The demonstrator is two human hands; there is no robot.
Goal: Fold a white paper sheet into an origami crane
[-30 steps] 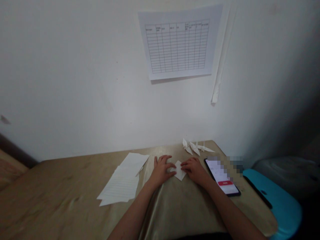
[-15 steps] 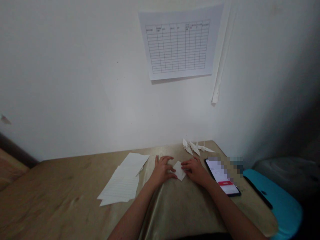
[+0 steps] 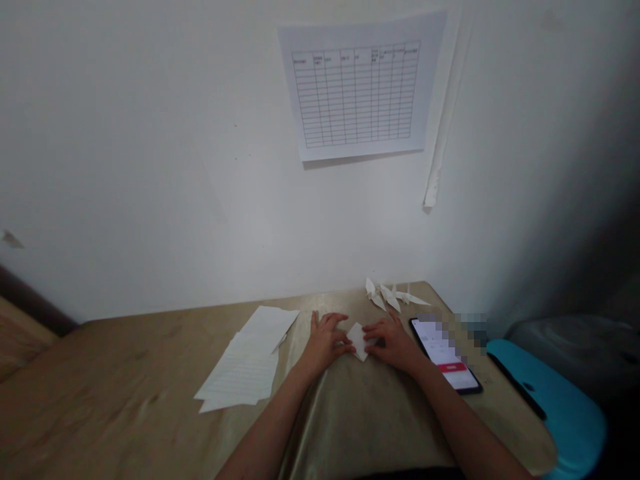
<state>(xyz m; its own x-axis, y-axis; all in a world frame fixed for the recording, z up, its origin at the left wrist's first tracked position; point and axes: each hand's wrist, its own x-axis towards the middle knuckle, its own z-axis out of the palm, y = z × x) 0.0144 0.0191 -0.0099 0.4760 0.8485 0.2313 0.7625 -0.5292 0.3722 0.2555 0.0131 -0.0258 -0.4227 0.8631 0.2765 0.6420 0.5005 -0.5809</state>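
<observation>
Low in the frame's middle, the left hand (image 3: 324, 343) and right hand (image 3: 393, 341), fingers apart, touch the folded paper (image 3: 358, 337). Up top, a sheet (image 3: 361, 93) has words too tiny to read.

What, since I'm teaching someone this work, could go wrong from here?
The small paper might shift or crease askew, with the left hand and right hand both at its edges. The phone lies close beside the right hand, so an outward move could nudge it. The folded shapes lie just beyond that hand and might be knocked.
</observation>
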